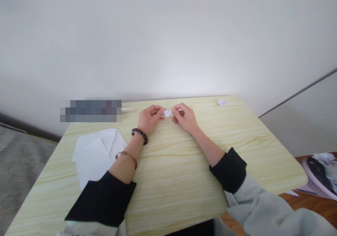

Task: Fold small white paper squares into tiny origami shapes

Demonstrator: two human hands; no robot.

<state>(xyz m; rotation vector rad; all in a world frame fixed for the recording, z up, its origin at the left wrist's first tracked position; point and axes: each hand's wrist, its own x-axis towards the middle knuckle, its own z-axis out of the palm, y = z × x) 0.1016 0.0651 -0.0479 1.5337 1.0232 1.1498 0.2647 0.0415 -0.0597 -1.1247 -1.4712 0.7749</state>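
Between my two hands, near the far edge of the table, is a small piece of folded white paper [167, 113]. My left hand [151, 117] pinches its left end between thumb and fingers. The right end is pinched by my right hand [185, 117] in the same way. Fingers cover both ends, so only the middle of the paper shows, with a notched upper edge. A beaded bracelet and a thin bangle circle my left wrist and forearm.
White paper sheets [92, 155] lie loosely stacked on the left of the wooden table [168, 179]. A small folded paper piece [222, 102] rests at the back right. Behind the table rises a white wall [168, 43]. A basket [316, 181] stands on the floor at right.
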